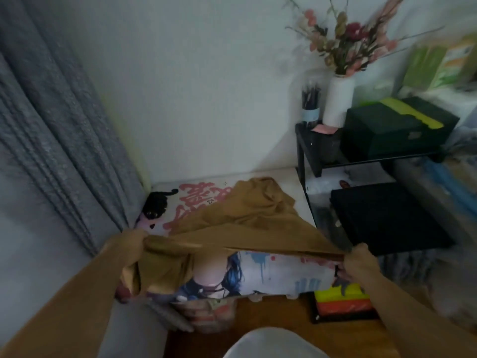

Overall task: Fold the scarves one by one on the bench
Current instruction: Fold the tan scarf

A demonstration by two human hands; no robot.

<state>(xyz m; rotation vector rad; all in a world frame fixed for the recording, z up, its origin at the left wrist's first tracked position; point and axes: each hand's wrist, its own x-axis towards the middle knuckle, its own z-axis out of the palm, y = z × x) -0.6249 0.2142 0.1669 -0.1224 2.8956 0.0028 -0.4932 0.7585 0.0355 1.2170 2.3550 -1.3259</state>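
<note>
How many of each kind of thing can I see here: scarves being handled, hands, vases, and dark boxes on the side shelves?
Brown scarves: 1, the brown scarf, stretched over the bench
Hands: 2, the left hand and right hand, each gripping a scarf edge
White vases: 1, the vase with flowers
Dark boxes: 2, the upper box and lower box
Total: 6

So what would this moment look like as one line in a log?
step: folding scarf | left hand: grips near edge | right hand: grips near edge | edge stretched taut | far end on bench

Grey curtain (59,140) hard left of bench (296,182), black shelf (307,151) right.
</note>
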